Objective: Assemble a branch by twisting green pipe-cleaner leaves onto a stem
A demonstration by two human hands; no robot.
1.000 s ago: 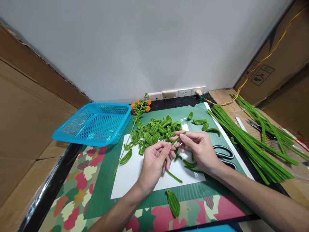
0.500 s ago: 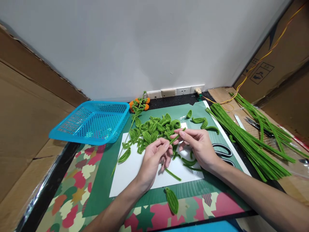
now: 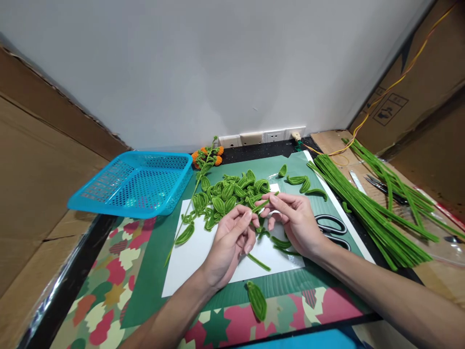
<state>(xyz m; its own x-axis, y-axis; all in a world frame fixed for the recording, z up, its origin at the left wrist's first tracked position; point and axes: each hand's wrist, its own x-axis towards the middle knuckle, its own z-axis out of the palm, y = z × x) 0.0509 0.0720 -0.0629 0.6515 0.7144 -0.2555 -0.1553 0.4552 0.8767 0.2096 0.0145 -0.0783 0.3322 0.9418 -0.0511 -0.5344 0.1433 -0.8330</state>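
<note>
My left hand (image 3: pixel 232 240) and my right hand (image 3: pixel 292 220) meet over a white sheet (image 3: pixel 196 252), both pinching one short green pipe cleaner piece (image 3: pixel 262 204) between their fingertips. A pile of folded green pipe cleaner leaves (image 3: pixel 228 194) lies just beyond the hands. Loose bent green pieces (image 3: pixel 281 242) rest under my right hand. A straight green piece (image 3: pixel 258 262) lies on the sheet below my left hand. One finished leaf (image 3: pixel 257 300) lies on the green mat near me.
A blue mesh basket (image 3: pixel 134 184) stands at the left. A stem with orange flowers (image 3: pixel 208 157) lies behind the pile. Black scissors (image 3: pixel 332 228) rest right of my right hand. A long bundle of green pipe cleaners (image 3: pixel 366 213) lies at right beside cutters (image 3: pixel 381 186). Cardboard walls flank both sides.
Both hands have drawn closer together on the green piece, the left fingertips rising to meet the right. The view has shifted slightly.
</note>
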